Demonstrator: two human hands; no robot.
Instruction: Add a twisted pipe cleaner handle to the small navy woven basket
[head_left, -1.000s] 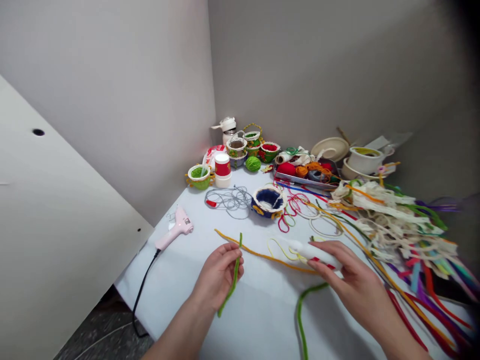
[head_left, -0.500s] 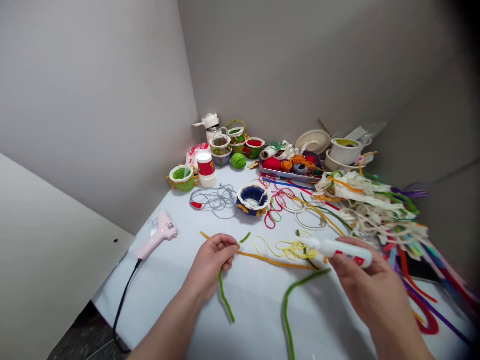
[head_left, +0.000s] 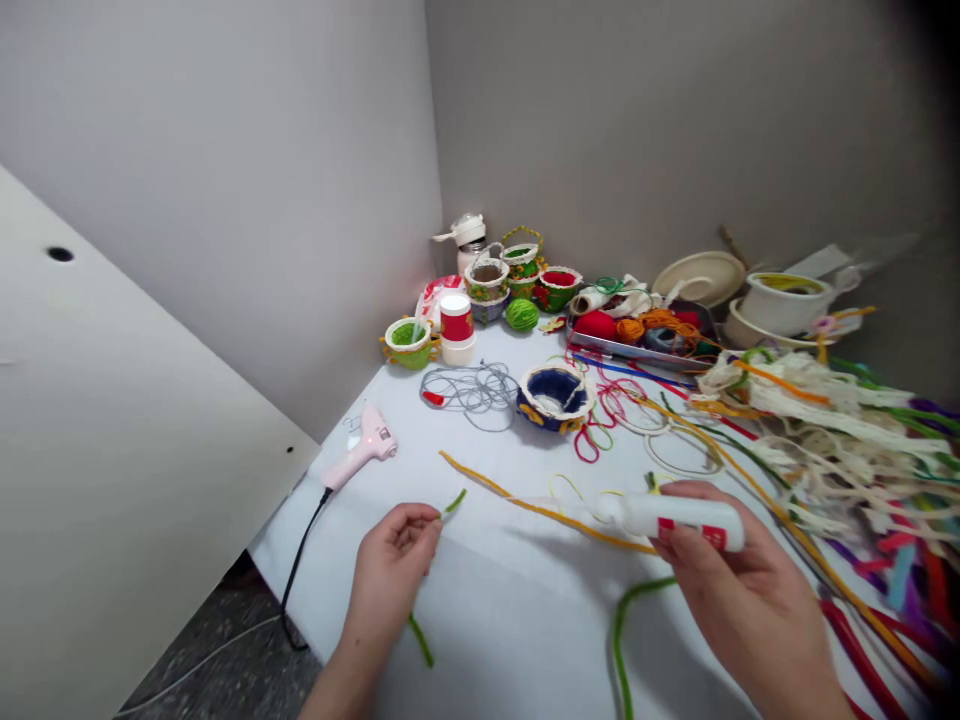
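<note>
Between thumb and fingers, my left hand (head_left: pixel 394 560) pinches a short green pipe cleaner (head_left: pixel 422 642); one end pokes out past the fingertips and the other hangs below the palm. A white glue bottle (head_left: pixel 679 520) with a red label lies in the grip of my right hand (head_left: pixel 739 590), its nozzle pointing left toward my left hand. Beneath the nozzle, an orange-yellow pipe cleaner (head_left: pixel 480 473) stretches across the white table. Another green pipe cleaner (head_left: pixel 619 640) curves in front of my right hand. Beyond both hands sits a dark blue bowl (head_left: pixel 553 400) with a white braided rim.
A pink glue gun (head_left: pixel 365 450) with a black cord lies at left. Grey cord (head_left: pixel 480 395) is tangled behind it. Small decorated baskets (head_left: pixel 559 287) and a tray (head_left: pixel 637 355) of yarn stand at the back. Cream strips (head_left: pixel 810 430) are heaped at right.
My left hand has moved away from the orange-yellow pipe cleaner, with the green piece still pinched. The glue bottle has levelled out, nozzle leftward. The view has shifted, so the table appears further right.
</note>
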